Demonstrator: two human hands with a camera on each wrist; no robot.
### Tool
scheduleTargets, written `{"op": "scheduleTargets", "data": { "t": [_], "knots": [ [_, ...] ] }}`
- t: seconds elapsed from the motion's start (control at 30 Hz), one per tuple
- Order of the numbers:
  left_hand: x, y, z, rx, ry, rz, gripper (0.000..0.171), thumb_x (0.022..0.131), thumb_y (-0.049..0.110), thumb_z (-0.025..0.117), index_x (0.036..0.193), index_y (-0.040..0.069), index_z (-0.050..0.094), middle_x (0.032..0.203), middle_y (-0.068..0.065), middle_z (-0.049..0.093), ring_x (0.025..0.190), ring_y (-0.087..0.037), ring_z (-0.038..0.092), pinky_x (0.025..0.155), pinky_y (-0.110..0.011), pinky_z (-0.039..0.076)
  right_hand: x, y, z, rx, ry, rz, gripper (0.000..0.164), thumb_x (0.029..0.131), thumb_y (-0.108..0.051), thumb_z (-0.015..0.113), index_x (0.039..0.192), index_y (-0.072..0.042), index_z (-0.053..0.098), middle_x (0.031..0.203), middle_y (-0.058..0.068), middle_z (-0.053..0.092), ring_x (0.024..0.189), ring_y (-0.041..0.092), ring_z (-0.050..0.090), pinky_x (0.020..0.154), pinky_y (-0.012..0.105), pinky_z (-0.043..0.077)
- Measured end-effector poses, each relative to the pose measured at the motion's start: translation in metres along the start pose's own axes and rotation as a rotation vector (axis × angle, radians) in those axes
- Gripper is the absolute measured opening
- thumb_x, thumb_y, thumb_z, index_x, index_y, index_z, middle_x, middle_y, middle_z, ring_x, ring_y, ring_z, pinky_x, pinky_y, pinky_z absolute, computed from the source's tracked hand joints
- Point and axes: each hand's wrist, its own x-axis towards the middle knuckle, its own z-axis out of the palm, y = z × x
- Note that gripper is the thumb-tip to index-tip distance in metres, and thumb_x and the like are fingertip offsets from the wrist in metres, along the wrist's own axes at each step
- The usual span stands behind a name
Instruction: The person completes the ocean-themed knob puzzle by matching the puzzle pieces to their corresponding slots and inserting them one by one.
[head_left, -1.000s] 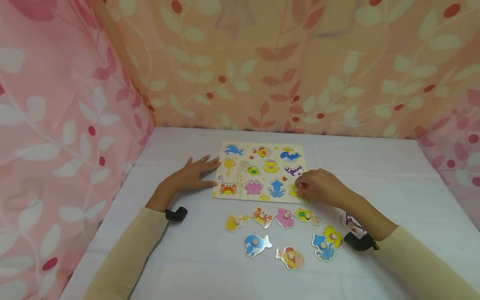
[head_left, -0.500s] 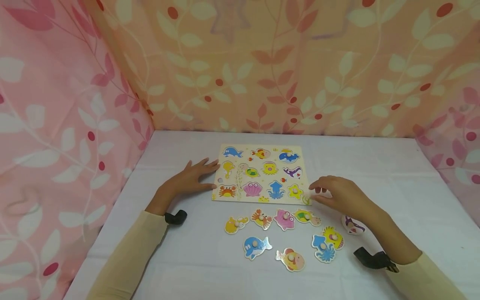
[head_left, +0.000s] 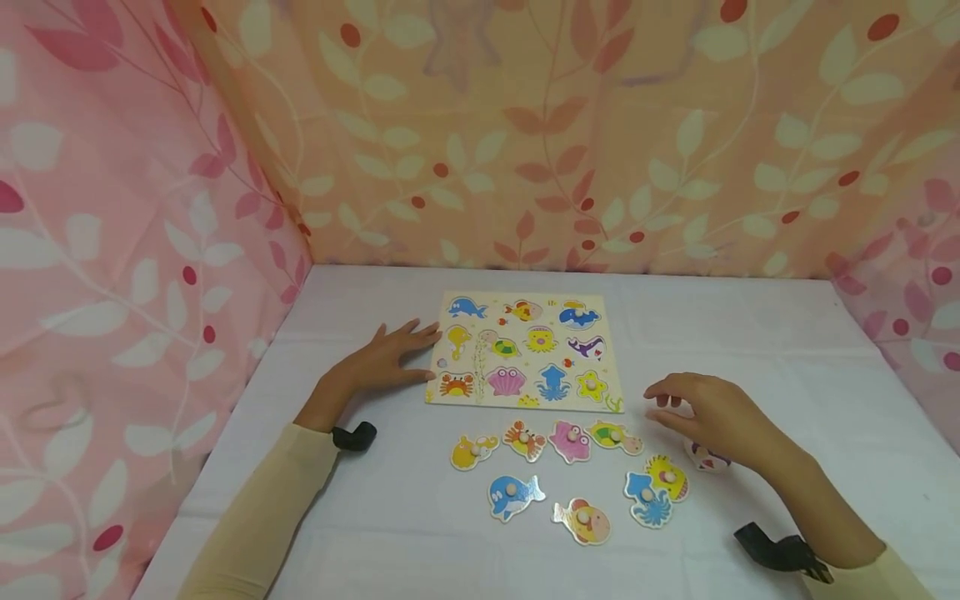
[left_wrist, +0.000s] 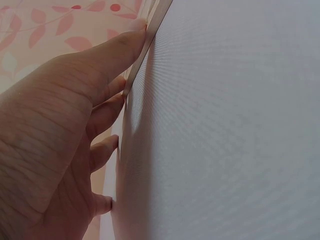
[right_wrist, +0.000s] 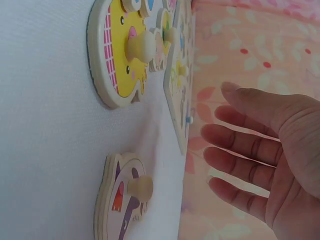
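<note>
A wooden peg puzzle board (head_left: 480, 400) with printed sea animals lies on the table. The yellow starfish piece (head_left: 592, 386) and the blue whale piece (head_left: 579, 316) sit in it, each with a knob. My left hand (head_left: 382, 358) rests with spread fingers at the board's left edge; in the left wrist view its thumb (left_wrist: 117, 47) touches that edge. My right hand (head_left: 708, 412) hovers right of the board with loosely bent fingers and nothing in them. Beneath it, the purple whale piece (right_wrist: 122, 205) lies on the cloth, partly hidden in the head view.
Several loose knobbed pieces lie before the board: seahorse (head_left: 473, 451), crab (head_left: 524, 439), pink shell (head_left: 571, 442), turtle (head_left: 616, 437), blue dolphin (head_left: 514, 497) and fish (head_left: 583, 522). The blue squid (head_left: 648, 502) overlaps the yellow octopus (head_left: 667, 477). Patterned cloth (head_left: 555, 133) walls the back.
My right hand has let go of the starfish piece, now in the board's lower right, and has drawn back to the right. The left hand stays at the board's edge.
</note>
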Motion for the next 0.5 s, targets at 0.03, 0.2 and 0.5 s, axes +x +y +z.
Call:
{"op": "scheduleTargets", "data": {
  "t": [0.03, 0.2, 0.5],
  "knots": [
    [0.000, 0.000, 0.001, 0.003, -0.003, 0.000, 0.085, 0.088, 0.068, 0.064, 0.159, 0.032, 0.034, 0.166, 0.015, 0.023, 0.157, -0.026, 0.008, 0.120, -0.065, -0.005, -0.001, 0.001, 0.000, -0.004, 0.008, -0.004, 0.031, 0.086, -0.033, 0.082, 0.112, -0.017, 0.077, 0.091, -0.009, 0.068, 0.083, 0.014, 0.060, 0.074, 0.040, 0.057],
    [0.000, 0.000, 0.002, 0.003, -0.012, -0.002, 0.084, 0.090, 0.066, 0.064, 0.159, 0.031, 0.033, 0.166, 0.014, 0.023, 0.157, -0.026, 0.007, 0.120, -0.064, -0.005, -0.005, 0.007, 0.003, 0.001, 0.023, -0.014, 0.030, 0.085, -0.031, 0.084, 0.111, -0.017, 0.077, 0.090, -0.010, 0.068, 0.083, 0.014, 0.060, 0.072, 0.036, 0.054],
    [0.002, -0.001, -0.001, 0.017, -0.006, 0.004, 0.085, 0.088, 0.068, 0.064, 0.159, 0.032, 0.034, 0.166, 0.014, 0.024, 0.157, -0.025, 0.008, 0.120, -0.064, -0.004, -0.006, 0.013, -0.001, 0.024, 0.021, -0.005, 0.030, 0.086, -0.028, 0.083, 0.112, -0.015, 0.077, 0.087, -0.010, 0.066, 0.081, 0.014, 0.058, 0.070, 0.033, 0.053]
  ]
}}
